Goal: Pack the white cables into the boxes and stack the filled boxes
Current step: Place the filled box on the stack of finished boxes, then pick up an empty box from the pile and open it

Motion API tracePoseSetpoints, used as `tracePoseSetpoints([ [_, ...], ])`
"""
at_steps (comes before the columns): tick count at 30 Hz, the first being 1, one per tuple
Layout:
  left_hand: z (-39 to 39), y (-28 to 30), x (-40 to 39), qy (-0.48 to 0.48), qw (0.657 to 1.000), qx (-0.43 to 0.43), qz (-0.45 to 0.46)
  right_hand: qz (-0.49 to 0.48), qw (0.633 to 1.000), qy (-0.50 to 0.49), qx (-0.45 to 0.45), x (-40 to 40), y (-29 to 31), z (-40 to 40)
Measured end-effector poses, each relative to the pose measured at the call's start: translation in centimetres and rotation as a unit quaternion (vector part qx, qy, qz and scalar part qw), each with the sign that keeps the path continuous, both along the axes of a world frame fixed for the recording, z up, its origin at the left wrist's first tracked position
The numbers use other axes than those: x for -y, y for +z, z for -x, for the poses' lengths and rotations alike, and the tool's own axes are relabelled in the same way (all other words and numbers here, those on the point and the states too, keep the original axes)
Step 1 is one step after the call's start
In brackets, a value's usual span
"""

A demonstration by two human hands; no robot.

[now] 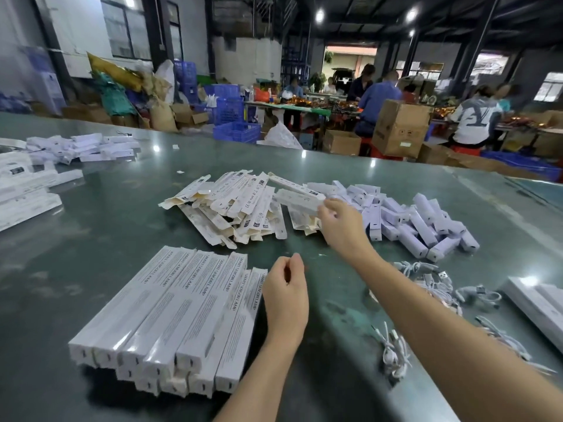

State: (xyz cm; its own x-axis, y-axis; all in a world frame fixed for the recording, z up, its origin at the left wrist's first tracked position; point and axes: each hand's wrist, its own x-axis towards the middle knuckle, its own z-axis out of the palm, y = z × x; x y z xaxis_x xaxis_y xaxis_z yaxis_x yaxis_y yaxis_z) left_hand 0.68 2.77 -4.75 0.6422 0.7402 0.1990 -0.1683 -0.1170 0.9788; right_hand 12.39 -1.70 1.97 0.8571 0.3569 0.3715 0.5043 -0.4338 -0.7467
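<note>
Head view of a grey-green bench (122, 226) in a packing workshop. The stack of filled boxes (170, 318), long white cartons laid side by side in layers and printed along their length, serves as the landmark, lying at the near left of the bench. Just right of this stack, the left hand (286, 295) hovers with fingers loosely curled and thumb near the fingertips, holding nothing and appearing not to touch the cartons. Beyond the stack, towards the far edge, lies a heap of flat unfolded boxes (231, 208), cream inside and white outside, overlapping at many angles. The right hand (342, 225) reaches past the stack to the right rim of that heap, its fingertips pinching the end of one long white box (298, 196) that rests across the heap. Further right of the heap sits a pile of short white boxes (426, 226), tumbled together. Right of the stack, beyond the right forearm, loose white cables (432, 278) lie coiled on the bench, with one more bundle of cables (394, 351) nearer the viewer. More white cartons (539, 306) lie at the right edge, and further white boxes (27, 190) at the far left. Behind the bench, people sit at tables among cardboard cartons and blue crates (236, 132).
</note>
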Motion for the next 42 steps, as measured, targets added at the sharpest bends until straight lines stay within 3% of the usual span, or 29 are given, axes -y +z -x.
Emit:
tracePoseSetpoints([
  [3, 0.1, 0.3, -0.2, -0.039, 0.999, -0.009, 0.032, -0.193, 0.968, -0.032, -0.156, 4.8, 0.0, 3.0],
  [6, 0.0, 0.8, 0.2, -0.131, 0.982, 0.006, 0.133, -0.350, 0.889, -0.013, -0.297, 8.8, -0.7, 5.5],
  [8, -0.2, 1.1, 0.8, -0.193, 0.955, 0.024, 0.222, -0.404, 0.843, -0.001, -0.357, 10.6, -1.5, 6.9],
  [10, -0.2, 1.5, 1.6, -0.248, 0.934, 0.042, 0.255, -0.411, 0.824, 0.006, -0.389, 11.9, -2.4, 7.5],
  [14, -0.1, 2.1, 2.2, -0.263, 0.924, 0.069, 0.270, -0.343, 0.866, 0.034, -0.362, 12.8, -3.3, 8.3],
  [17, -0.6, 2.8, 2.0, -0.250, 0.906, 0.097, 0.327, -0.286, 0.927, 0.031, -0.240, 12.6, -3.5, 8.5],
  [22, -1.9, 3.4, 3.3, -0.245, 0.892, 0.101, 0.366, -0.186, 0.977, 0.003, -0.107, 11.9, -4.6, 8.6],
  [28, -2.1, 2.2, 3.9, -0.243, 0.900, 0.098, 0.348, -0.212, 0.975, -0.065, 0.004, 11.8, -5.5, 8.5],
  [34, -1.5, 2.3, 3.3, -0.258, 0.886, 0.110, 0.370, -0.219, 0.974, -0.033, 0.044, 11.7, -5.3, 8.8],
  [42, -1.4, 2.1, 3.7, -0.270, 0.879, 0.108, 0.379, -0.244, 0.970, -0.008, -0.016, 11.9, -5.1, 9.0],
])
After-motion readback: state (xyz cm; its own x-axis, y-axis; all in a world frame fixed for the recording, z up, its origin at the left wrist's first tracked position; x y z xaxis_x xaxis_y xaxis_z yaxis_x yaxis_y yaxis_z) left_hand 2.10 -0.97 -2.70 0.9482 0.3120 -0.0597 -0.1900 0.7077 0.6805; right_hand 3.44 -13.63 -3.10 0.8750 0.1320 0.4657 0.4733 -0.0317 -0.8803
